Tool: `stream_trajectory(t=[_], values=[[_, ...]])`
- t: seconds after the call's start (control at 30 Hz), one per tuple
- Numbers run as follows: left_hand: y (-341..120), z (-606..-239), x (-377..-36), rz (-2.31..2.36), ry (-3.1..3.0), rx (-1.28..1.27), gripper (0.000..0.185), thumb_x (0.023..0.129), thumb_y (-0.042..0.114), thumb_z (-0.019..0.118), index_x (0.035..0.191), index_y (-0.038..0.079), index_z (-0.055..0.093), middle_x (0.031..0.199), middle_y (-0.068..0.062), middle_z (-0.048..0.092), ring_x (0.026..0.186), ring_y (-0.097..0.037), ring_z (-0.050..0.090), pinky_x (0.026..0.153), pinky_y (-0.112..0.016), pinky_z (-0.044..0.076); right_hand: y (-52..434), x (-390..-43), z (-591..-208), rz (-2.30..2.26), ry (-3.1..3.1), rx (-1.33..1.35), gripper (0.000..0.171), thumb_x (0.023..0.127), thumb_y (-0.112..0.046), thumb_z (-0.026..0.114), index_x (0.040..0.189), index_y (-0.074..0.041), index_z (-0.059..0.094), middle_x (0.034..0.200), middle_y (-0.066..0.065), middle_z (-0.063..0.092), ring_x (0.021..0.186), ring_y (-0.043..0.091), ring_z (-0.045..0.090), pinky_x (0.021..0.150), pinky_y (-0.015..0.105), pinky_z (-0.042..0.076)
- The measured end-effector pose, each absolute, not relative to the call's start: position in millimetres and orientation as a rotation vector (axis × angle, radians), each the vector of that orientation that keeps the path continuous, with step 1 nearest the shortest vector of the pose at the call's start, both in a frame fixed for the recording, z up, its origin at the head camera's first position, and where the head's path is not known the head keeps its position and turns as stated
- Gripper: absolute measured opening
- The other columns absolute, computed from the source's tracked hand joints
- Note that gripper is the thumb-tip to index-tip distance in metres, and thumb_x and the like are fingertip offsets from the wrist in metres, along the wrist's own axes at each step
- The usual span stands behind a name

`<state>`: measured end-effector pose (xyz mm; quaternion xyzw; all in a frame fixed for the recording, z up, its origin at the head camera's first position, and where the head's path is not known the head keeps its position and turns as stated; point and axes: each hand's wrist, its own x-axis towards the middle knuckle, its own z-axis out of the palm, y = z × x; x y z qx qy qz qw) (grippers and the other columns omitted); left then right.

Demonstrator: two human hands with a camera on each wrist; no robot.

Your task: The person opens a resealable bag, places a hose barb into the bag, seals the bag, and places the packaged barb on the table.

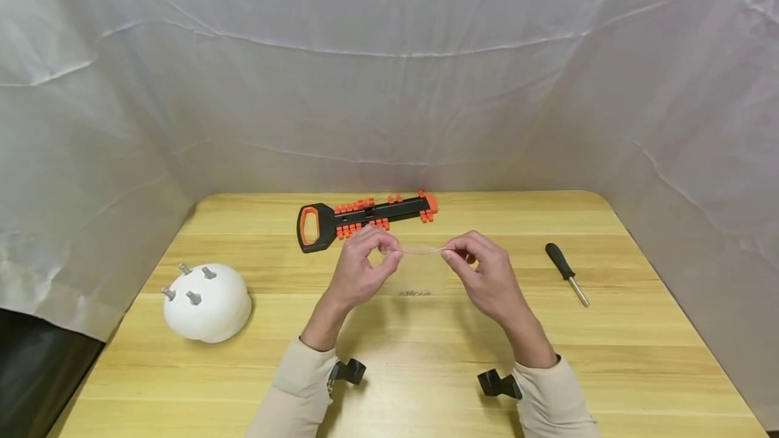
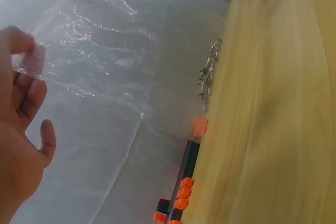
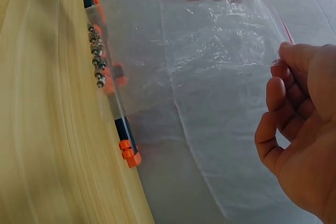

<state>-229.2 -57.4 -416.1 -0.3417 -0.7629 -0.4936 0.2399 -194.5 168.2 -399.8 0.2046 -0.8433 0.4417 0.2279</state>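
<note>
A clear plastic zip bag (image 2: 110, 40) hangs upright over the table between both hands, a red line along its top edge. My left hand (image 1: 364, 268) pinches one top corner between thumb and fingertips. At the opposite corner my right hand (image 1: 487, 278) pinches the bag (image 3: 210, 45) in the same way. The mouth bows slightly apart between the two grips. Several small shiny metal pieces, like screws or connectors (image 3: 96, 56), lie gathered along the bag's bottom, low near the tabletop.
Behind the hands lies a black tool rack with orange clips (image 1: 389, 211). A white rounded object with grey pegs (image 1: 209, 316) stands at the left. To the right is a screwdriver-like tool with a black handle (image 1: 560, 261). Grey sheeting (image 1: 402, 100) surrounds the wooden table (image 1: 633, 370).
</note>
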Motion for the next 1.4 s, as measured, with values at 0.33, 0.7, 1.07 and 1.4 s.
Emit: stream_trajectory(t=[0.33, 0.7, 1.07, 1.4], values=[[-57.9, -410.6, -226.6, -1.314, -2.147, -0.965, 0.006, 0.084, 0.015, 0.073, 0.084, 0.009, 0.071, 0.082, -0.002, 0.071, 0.076, -0.018, 0.057, 0.07, -0.03, 0.045, 166.0, -194.0, -401.2, 1.235, -2.309, 0.619, 0.003, 0.09, -0.009, 0.068, 0.092, -0.01, 0.069, 0.082, -0.006, 0.062, 0.072, 0.006, 0.051, 0.069, 0.019, 0.044], [-56.7, -406.5, -224.3, -1.195, -2.147, -1.031, 0.007, 0.085, 0.018, 0.072, 0.083, 0.011, 0.074, 0.08, 0.0, 0.073, 0.076, -0.015, 0.061, 0.072, -0.028, 0.045, 161.8, -195.4, -406.6, 1.22, -2.272, 0.704, 0.002, 0.089, -0.009, 0.068, 0.089, -0.009, 0.07, 0.083, -0.006, 0.064, 0.072, 0.006, 0.05, 0.066, 0.025, 0.045], [-51.5, -402.6, -220.9, -0.942, -2.152, -1.059, 0.007, 0.084, 0.022, 0.074, 0.082, 0.016, 0.074, 0.078, 0.005, 0.073, 0.074, -0.014, 0.059, 0.072, -0.031, 0.038, 156.5, -194.3, -408.3, 1.196, -2.285, 0.744, 0.004, 0.09, -0.013, 0.068, 0.088, -0.012, 0.071, 0.082, -0.006, 0.065, 0.069, 0.004, 0.05, 0.064, 0.026, 0.045], [-46.2, -403.6, -218.4, -0.893, -2.154, -1.03, 0.009, 0.085, 0.025, 0.073, 0.084, 0.017, 0.074, 0.08, 0.006, 0.073, 0.073, -0.011, 0.054, 0.071, -0.031, 0.028, 152.5, -194.5, -409.5, 1.19, -2.259, 0.748, 0.004, 0.089, -0.013, 0.069, 0.088, -0.01, 0.072, 0.082, -0.006, 0.067, 0.066, 0.004, 0.049, 0.058, 0.021, 0.041]])
